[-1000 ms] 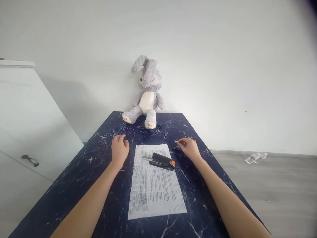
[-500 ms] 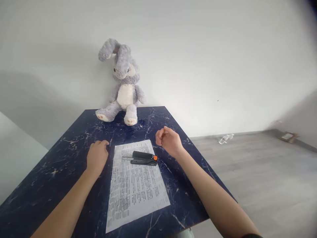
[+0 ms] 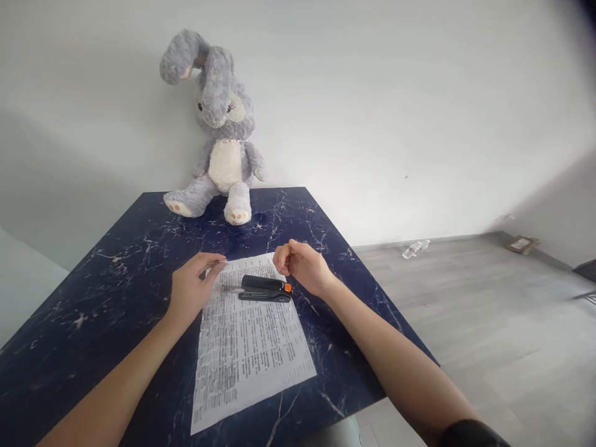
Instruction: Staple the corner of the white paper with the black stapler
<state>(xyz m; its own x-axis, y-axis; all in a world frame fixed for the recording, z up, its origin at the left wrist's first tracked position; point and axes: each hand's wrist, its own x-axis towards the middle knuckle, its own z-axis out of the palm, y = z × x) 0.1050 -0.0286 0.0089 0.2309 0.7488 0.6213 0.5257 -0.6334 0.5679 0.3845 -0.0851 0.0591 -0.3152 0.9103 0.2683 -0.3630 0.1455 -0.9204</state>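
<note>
A black stapler (image 3: 265,288) with an orange end lies across the upper part of a printed sheet of paper (image 3: 261,347). Its top and base are spread apart, and a thin metal strip points left. My left hand (image 3: 193,282) is over the sheet's upper left edge, thumb and forefinger pinched together; what is between the fingertips is too small to make out. My right hand (image 3: 305,267) is loosely curled just above and right of the stapler, apart from it. The inside of its fingers is partly hidden, and nothing shows in it.
A grey plush rabbit (image 3: 226,136) sits at the far end of the dark blue marbled table (image 3: 121,292), against the wall. On the floor to the right lie a clear plastic bottle (image 3: 415,249) and a small cardboard piece (image 3: 522,244).
My left hand has moved right to the paper's upper left, its thumb and forefinger coming together. My right hand has shifted slightly left, closer to the stapler. The view has tilted a little.
</note>
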